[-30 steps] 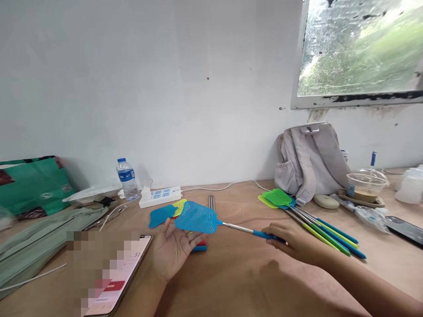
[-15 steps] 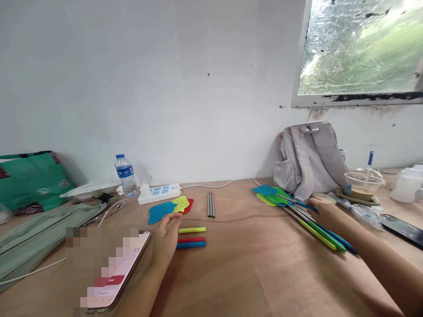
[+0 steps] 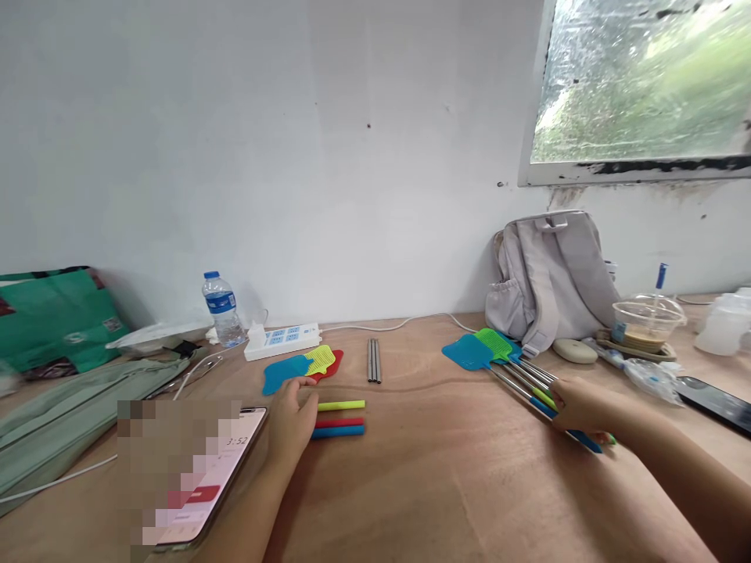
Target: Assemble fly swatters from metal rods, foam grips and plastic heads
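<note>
Wooden tabletop [image 3: 422, 485], tan, running to a white wall; all items below lie on it.

Grey backpack [image 3: 551, 274], upright against the wall at the far right. Green bag [image 3: 52, 317] at the far left, with a grey-green cloth [image 3: 70, 418] in front of it.

Assembled fly swatters [image 3: 504, 360], a bundle of several with blue and green heads and metal shafts, lying fanned just in front of the backpack. Right hand [image 3: 580, 407] rests over their coloured handle ends, fingers curled down onto them; whether it grips 1 or only presses on them cannot be told.

Phone [image 3: 203, 477], screen lit, near the left forearm.

Loose swatter heads [image 3: 302, 367], 3 overlapping: blue, yellow, red. Left hand [image 3: 293, 418] lies relaxed and half open, fingertips touching the blue head's near edge.

Power strip [image 3: 282, 341] and water bottle [image 3: 218, 308] stand near the wall.

Metal rods [image 3: 374, 360], a small parallel group, right of the heads.

Handle sleeves [image 3: 340, 418], 3 in a row: yellow, red, blue, just right of the left hand.
</note>
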Demonstrator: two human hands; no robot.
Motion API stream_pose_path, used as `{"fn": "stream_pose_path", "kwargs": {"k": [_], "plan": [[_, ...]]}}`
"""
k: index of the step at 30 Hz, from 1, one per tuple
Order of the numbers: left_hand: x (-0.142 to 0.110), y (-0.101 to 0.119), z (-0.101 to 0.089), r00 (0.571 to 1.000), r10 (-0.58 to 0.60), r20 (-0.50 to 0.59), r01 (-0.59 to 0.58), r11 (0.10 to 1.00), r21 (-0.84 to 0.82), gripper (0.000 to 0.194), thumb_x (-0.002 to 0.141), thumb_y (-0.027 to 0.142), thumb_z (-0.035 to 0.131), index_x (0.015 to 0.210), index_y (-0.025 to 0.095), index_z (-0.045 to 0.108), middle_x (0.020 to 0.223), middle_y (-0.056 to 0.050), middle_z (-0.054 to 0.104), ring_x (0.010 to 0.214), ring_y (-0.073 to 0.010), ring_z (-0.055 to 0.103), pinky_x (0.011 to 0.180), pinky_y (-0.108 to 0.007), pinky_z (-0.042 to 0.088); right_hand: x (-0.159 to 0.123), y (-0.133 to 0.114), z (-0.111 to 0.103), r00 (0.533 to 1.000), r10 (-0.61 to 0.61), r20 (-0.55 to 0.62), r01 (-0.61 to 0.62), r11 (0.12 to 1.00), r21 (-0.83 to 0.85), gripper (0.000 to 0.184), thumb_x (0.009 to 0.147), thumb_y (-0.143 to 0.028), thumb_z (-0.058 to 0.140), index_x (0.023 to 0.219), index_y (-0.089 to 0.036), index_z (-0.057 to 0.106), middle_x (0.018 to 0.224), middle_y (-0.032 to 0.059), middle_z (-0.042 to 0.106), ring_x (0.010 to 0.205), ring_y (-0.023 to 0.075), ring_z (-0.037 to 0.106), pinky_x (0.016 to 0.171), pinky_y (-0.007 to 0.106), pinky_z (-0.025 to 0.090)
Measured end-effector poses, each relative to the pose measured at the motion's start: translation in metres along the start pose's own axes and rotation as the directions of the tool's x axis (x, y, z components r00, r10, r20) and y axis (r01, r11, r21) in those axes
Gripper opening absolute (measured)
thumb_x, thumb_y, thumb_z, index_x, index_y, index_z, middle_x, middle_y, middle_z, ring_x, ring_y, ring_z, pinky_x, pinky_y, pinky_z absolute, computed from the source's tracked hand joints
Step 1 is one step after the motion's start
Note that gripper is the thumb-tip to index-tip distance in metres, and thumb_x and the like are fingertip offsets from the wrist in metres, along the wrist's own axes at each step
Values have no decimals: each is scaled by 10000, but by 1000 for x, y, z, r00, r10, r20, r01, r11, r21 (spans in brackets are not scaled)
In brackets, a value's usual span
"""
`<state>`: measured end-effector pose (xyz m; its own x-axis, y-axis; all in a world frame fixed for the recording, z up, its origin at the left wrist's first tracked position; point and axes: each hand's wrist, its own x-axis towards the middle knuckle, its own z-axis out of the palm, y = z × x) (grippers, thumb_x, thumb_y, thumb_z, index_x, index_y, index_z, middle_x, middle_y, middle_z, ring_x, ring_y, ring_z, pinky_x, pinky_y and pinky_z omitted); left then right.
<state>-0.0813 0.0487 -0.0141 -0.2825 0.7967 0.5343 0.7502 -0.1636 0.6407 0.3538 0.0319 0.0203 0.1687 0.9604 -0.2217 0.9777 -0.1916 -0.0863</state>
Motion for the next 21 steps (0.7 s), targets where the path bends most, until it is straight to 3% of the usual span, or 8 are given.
{"fn": "stream_pose_path", "kwargs": {"k": [2,5,8,10,12,15,18,21], "plan": [[0,1,0,1000,2,23,-3,999,46,164,688,202,404,781,198,538,907,-55,566,920,-237,514,845,-391,390,-3,2,-1,999,-43,-23,43,999,-33,134,589,-154,523,541,-196,406,507,14,472,326,139,457,340,251,275],[-1,3,-1,998,-14,56,8,995,95,160,686,195,399,753,200,544,892,-54,566,907,-240,518,837,-395,396,-7,0,-1,959,-234,-161,217,970,-114,208,549,-177,584,494,-208,385,549,24,470,441,153,475,381,246,263],[-3,7,-2,996,-4,92,-8,992,122,172,696,192,388,732,204,556,888,-49,570,902,-235,529,830,-388,409,-15,-24,8,808,-486,-332,457,874,-167,163,611,-211,566,554,-211,413,574,16,491,529,163,477,443,245,266],[-4,9,-1,993,28,115,-45,987,155,178,704,188,385,730,204,560,894,-48,575,907,-233,534,832,-384,414,-21,-55,18,716,-561,-415,550,820,-160,71,718,-236,484,665,-208,446,595,7,518,529,153,468,471,255,264],[-4,8,0,991,56,118,-80,976,203,188,710,179,391,776,196,566,926,-57,585,931,-239,534,849,-390,410,-26,-90,30,639,-647,-417,645,745,-167,30,744,-185,435,734,-198,460,684,23,555,588,153,495,511,260,285],[-3,4,6,997,25,69,-43,961,272,309,718,165,416,1004,122,527,1062,-122,573,1023,-268,511,892,-404,395,-18,-141,46,524,-781,-340,781,600,-173,89,745,-160,430,807,-191,485,798,41,572,672,158,519,570,260,319],[-1,-3,12,999,-54,10,48,950,308,463,733,133,418,1174,-6,396,1182,-217,506,1108,-286,469,921,-388,385,8,-179,53,492,-788,-371,824,559,-92,204,721,-134,445,916,-179,484,930,58,562,732,160,532,609,256,348],[5,-11,15,997,-73,-13,73,943,325,457,742,88,389,1182,-32,386,1186,-234,503,1115,-277,472,930,-374,384,37,-207,54,517,-735,-439,814,580,-12,272,703,-88,431,957,-176,475,1001,62,534,804,168,529,654,259,368]]}}
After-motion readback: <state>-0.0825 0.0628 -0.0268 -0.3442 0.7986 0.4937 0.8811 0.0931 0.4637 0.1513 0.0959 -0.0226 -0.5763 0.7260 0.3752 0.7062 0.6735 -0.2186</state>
